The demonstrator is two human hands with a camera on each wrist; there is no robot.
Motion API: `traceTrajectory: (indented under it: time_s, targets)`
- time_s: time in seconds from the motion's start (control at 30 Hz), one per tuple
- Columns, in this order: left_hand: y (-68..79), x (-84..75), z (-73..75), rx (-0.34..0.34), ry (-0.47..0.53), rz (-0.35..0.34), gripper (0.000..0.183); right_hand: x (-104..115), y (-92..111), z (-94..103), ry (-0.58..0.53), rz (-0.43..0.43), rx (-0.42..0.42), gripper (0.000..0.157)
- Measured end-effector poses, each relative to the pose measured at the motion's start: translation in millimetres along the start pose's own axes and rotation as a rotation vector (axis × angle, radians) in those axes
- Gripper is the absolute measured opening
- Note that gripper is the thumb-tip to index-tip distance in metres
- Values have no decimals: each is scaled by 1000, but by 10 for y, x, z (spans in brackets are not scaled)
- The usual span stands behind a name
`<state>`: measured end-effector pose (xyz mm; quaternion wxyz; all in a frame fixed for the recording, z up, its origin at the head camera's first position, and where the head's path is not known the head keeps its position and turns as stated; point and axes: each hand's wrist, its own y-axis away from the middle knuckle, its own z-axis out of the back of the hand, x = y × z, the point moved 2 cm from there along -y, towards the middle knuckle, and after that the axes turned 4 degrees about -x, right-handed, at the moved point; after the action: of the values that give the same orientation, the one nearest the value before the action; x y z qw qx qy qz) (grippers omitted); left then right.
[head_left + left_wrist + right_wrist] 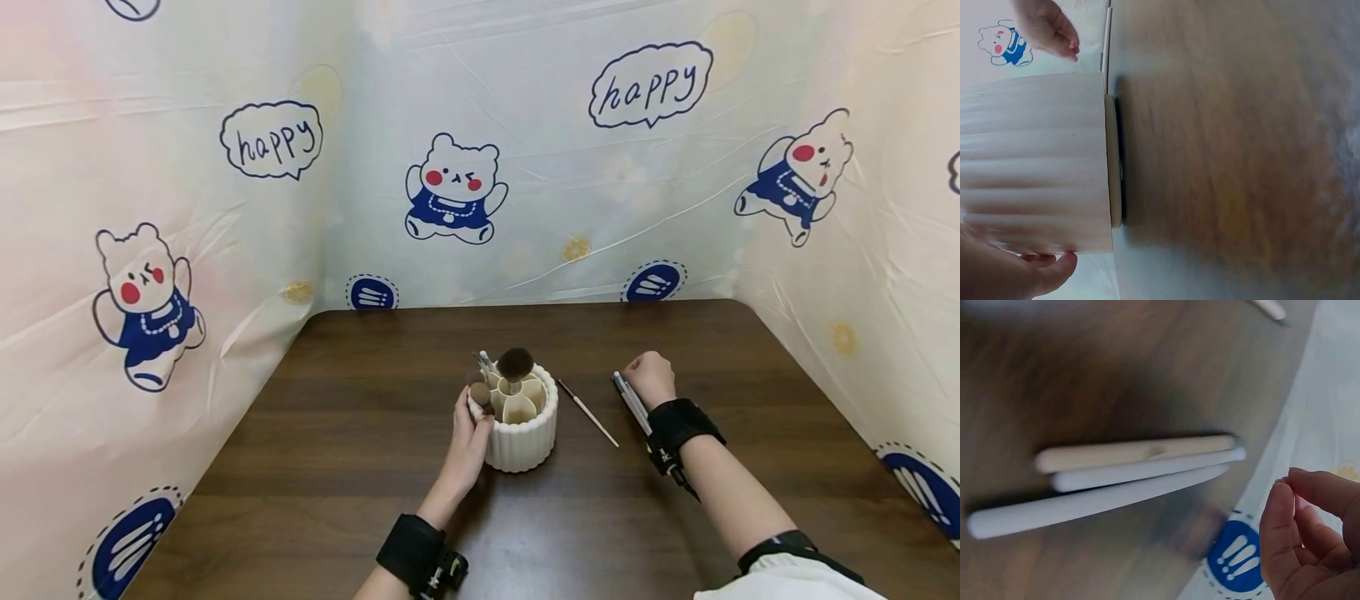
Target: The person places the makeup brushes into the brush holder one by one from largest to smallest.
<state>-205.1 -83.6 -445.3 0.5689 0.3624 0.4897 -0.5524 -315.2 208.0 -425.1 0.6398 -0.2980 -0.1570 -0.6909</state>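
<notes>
Three sticks (1141,470) are lying side by side on the desk (322,417), just left of the right hand (651,379), which is the nearer one. Their long axis is slanting from the far left toward the near right, and the right wrist is passing above their near part. The right hand is curling, thumb and forefinger tips meeting, with nothing visibly pinched between; its fingertips are hovering apart from the sticks. The left hand (471,433) is gripping the left side of the cup (522,450), which is standing upright well to the left of the sticks. A lone brush (588,414) is lying between cup and sticks, slanting much the same way.

The sticks are looking slim and smooth, one beige with a small mark, two whitish; whether they are carrying bristles, I cannot tell. The cup is showing white ribbed walls and cream petal-shaped compartments, with a big dark brush (515,364) rising from it.
</notes>
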Motion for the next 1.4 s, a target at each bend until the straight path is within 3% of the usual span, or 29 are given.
traceTrajectory:
  time_s: [0.27,0.63,1.1,1.23,1.4]
  targets:
    - [5,20,-2,17,6,19,71,-123,49,-97,41,-1,21,24]
    - [-12,33,-15,10,15,0,72,-171,31,-159,81,-1,-26,22]
    - [-20,26,-20,-1,36,11,71,-63,59,-207,132,45,23,42]
    - [-15,25,-19,2,32,18,70,-26,78,-213,148,42,18,40]
    - [-23,16,-13,1,25,11,71,-12,89,-231,157,37,28,26]
